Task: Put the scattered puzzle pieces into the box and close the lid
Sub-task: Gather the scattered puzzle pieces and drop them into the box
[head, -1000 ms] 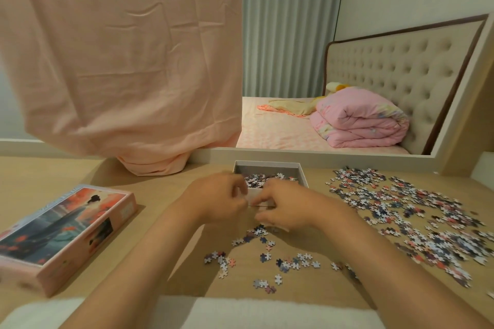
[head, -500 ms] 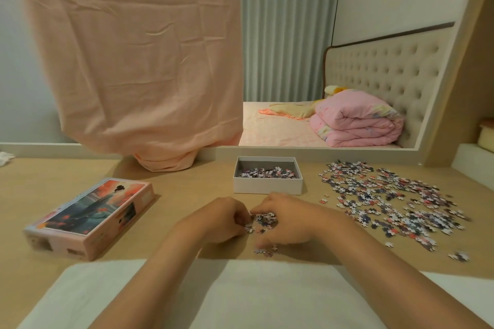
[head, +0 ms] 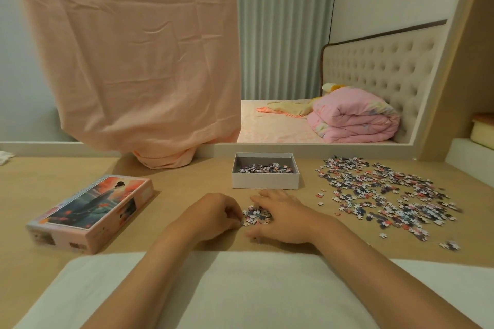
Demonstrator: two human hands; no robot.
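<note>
Fingers [head: 233, 213] of the left hand [head: 213, 215] are curled at the edge of a small heap of puzzle pieces [head: 257, 215]; whether they pinch any piece cannot be told. The right hand [head: 283, 218] lies against the heap's other side, fingers loosely extended and slightly apart, fingertips partly hidden among the pieces. The open box [head: 264, 181] stands just beyond both hands, some pieces inside. The lid [head: 91, 211] lies well to the left, picture upward, its lettering too blurred to read. Scattered pieces [head: 387, 195] cover the table [head: 187, 181] at right.
</note>
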